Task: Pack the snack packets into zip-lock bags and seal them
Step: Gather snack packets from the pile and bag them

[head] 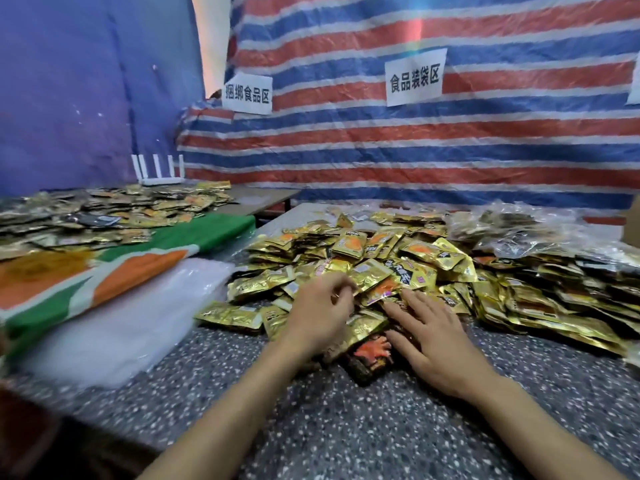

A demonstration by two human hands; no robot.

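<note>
A big heap of gold foil snack packets (398,258) covers the middle and right of the speckled table (346,427). My left hand (320,313) reaches into the heap's near edge with its fingers curled among the packets; whether it grips one is unclear. My right hand (436,344) lies flat with spread fingers on packets at the heap's front, over a dark packet with an orange print (370,355). A stack of clear zip-lock bags (138,317) lies on the table to the left.
A green, orange and white cloth (114,275) lies at left, with another spread of packets (104,216) behind it. Filled clear bags (519,230) sit at back right. A striped tarp (415,140) with paper signs forms the back wall.
</note>
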